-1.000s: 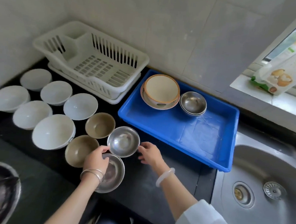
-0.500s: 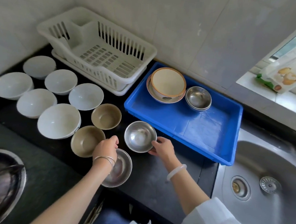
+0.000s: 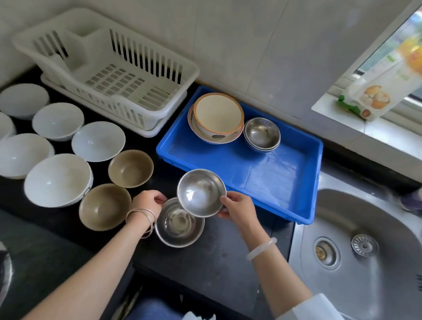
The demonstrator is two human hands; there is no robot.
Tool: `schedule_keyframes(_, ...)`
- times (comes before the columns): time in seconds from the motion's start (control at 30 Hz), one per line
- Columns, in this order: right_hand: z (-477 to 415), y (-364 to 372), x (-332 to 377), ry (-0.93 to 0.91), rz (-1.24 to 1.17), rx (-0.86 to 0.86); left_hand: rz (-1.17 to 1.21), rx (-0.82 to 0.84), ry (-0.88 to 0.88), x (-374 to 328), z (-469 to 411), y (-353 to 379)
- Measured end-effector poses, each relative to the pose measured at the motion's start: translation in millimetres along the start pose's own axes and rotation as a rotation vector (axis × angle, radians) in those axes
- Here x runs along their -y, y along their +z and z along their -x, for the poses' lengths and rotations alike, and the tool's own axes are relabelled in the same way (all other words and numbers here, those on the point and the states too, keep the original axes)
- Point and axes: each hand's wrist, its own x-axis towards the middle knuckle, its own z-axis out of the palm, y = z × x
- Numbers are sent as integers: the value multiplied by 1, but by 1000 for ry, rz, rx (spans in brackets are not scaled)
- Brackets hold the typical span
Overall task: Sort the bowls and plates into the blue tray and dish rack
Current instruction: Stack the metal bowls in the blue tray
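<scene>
Right hand [image 3: 239,207] pinches steel bowl [image 3: 201,192] by its rim, tilted, just in front of blue tray [image 3: 217,159]. Left hand [image 3: 149,202] has its fingers curled at the rim of second steel bowl [image 3: 179,224] on counter [image 3: 223,259]. Can't tell if it grips.

The rack [image 3: 125,85] sits at the desk's [image 3: 223,259] back left corner, with the tray [image 3: 217,160] right of it and the sink [image 3: 383,281] past the desk's right edge. Eight bowls [image 3: 97,140] lie before the rack. The left stack [image 3: 217,118] and right stack [image 3: 262,133] stand in the tray's back left corner. Before the tray, a raised bowl [image 3: 200,192] overlaps a low bowl [image 3: 178,226].
</scene>
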Motion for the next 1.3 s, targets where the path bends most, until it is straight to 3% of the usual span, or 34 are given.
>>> schedule_keyframes(0.13,4,-2,1,-27,55,-8,418,84,-167,-6,3,7)
schedule_keyframes(0.37,9,1,-9,-26,178,-31,686,144,-256,-3,12,11)
schedule_keyframes(0.7,9,8,-22,-26,251,-33,791,184,-307,0,23,17)
schedule_keyframes(0.93,6,7,-31,-56,285,-50,697,219,-293,-3,27,20)
schedule_keyframes(1.13,1,4,-33,116,94,122,683,251,-288,-7,29,18)
schedule_keyframes(1.3,0,-1,-28,67,8,97,635,247,-232,-23,32,4)
